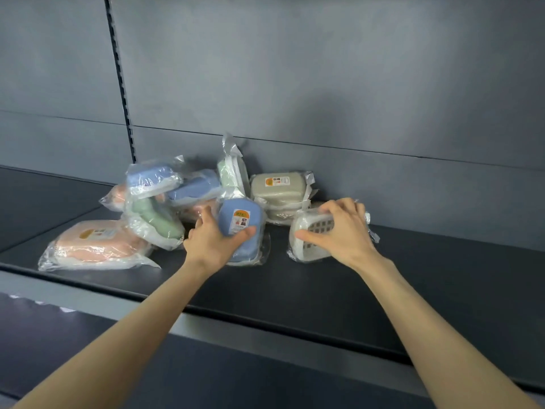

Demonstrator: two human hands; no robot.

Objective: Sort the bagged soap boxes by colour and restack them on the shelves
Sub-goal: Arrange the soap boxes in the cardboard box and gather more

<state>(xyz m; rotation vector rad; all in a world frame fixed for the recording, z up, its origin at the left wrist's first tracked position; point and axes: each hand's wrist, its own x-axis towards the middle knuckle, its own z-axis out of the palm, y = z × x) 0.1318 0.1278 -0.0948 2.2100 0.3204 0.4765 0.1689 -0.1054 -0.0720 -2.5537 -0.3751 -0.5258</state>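
A heap of bagged soap boxes lies on the dark shelf (324, 278). My left hand (212, 240) grips a blue bagged box (246, 231) standing on edge, thumb across its front. My right hand (342, 228) grips a white bagged box (309, 240) turned with its grid underside toward me. Behind them, beige boxes (277, 184) sit stacked against the back wall. Further left lie two more blue boxes (153, 178) (196, 187), a green box (156, 219), another green one (231, 172) upright, and a pink box (94, 240) at the front left.
The grey back panel (324, 98) closes off the shelf behind the heap. A slotted upright (121, 81) runs down the wall on the left. The shelf's front lip (265, 329) crosses under my forearms, with a lower shelf (88, 335) below.
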